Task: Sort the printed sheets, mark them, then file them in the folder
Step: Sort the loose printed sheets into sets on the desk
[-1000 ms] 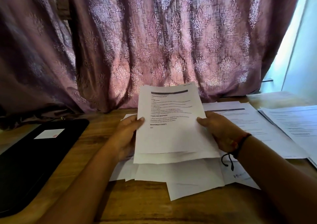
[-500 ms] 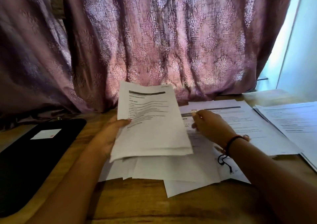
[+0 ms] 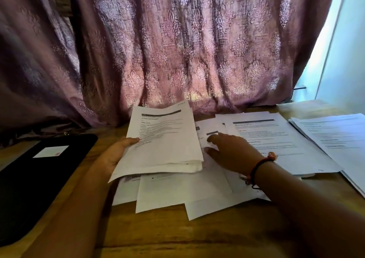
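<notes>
Left hand [image 3: 118, 155] pinches a thin stack of printed sheets [image 3: 164, 139] by its left edge, above the surface's [image 3: 158, 236] middle; right hand [image 3: 233, 153], fingers loosely spread, touches loose sheets [image 3: 187, 190] lying there; paper likely light, floppy, slippery; pinch an edge, support underneath.

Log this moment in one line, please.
step: sorting | left hand: holds stack | right hand: touches loose sheets | folder: untouched

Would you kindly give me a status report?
Left hand grips white printed paper stack, raised. Right hand touches loose white sheets. Flat black folder aside, untouched.
</notes>
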